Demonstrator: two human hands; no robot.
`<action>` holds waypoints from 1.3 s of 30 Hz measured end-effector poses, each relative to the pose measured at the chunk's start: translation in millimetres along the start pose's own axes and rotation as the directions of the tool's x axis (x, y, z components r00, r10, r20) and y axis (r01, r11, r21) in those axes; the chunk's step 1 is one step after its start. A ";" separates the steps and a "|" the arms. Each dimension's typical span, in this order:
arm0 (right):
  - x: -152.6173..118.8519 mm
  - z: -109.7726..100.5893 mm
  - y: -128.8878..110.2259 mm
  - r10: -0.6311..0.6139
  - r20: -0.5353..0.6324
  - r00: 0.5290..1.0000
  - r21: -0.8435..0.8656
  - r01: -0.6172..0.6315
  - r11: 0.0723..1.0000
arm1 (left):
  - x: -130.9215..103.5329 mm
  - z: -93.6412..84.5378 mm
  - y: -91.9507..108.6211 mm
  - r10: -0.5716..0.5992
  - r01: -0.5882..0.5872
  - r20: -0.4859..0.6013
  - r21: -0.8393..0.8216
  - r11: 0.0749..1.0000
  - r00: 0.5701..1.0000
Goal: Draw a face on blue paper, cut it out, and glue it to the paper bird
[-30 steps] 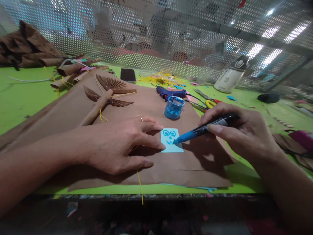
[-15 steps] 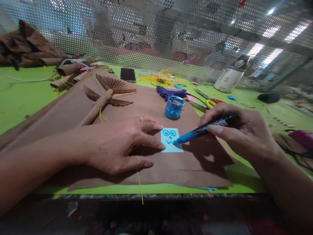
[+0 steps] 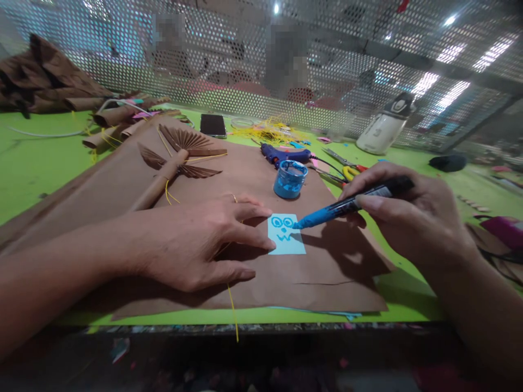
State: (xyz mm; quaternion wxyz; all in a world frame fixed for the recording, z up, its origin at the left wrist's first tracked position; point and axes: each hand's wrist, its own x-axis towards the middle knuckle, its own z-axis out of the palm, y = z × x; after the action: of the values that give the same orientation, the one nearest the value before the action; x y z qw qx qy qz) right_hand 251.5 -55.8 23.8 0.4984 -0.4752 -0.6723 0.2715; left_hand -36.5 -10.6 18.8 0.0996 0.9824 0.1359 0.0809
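A small light-blue paper square point(image 3: 293, 246) carries a drawn face with round eyes, a nose dot and a zigzag mouth. My left hand point(image 3: 204, 239) lies with fingers spread, its fingertips touching the square's left edge. In my right hand point(image 3: 400, 212) is a marker pen point(image 3: 339, 208) with a blue-smeared front end. The tip points left, by the right eye of the drawing; whether it touches the paper I cannot tell. Both hands are over a brown paper sheet point(image 3: 261, 291). Just behind the square stands a small jar of blue paint point(image 3: 289, 185).
A rolled-paper stick with pleated fans point(image 3: 180, 158) lies left. Behind are a phone point(image 3: 213, 126), yellow raffia strands point(image 3: 265, 130), a purple glue gun point(image 3: 286, 154), scissors point(image 3: 349, 170) and a white bottle point(image 3: 382, 130). A perforated metal screen point(image 3: 229, 60) borders the green table point(image 3: 24, 179).
My right hand has moved slightly right and up, taking the marker tip from the mouth to beside the right eye. The mouth line now reaches further right. My left hand stays put.
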 end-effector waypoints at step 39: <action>-2.9 3.3 -5.0 0.006 0.125 0.992 -0.206 0.020 0.978 | -0.1 -1.0 0.1 0.004 -0.004 -0.014 0.007 1.000 1.000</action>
State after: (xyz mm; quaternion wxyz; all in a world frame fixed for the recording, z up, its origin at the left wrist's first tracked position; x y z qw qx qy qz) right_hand 246.8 -60.1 25.5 0.4040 -0.5041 -0.7286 0.2275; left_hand -36.8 -10.5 19.8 0.0952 0.9824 0.1349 0.0874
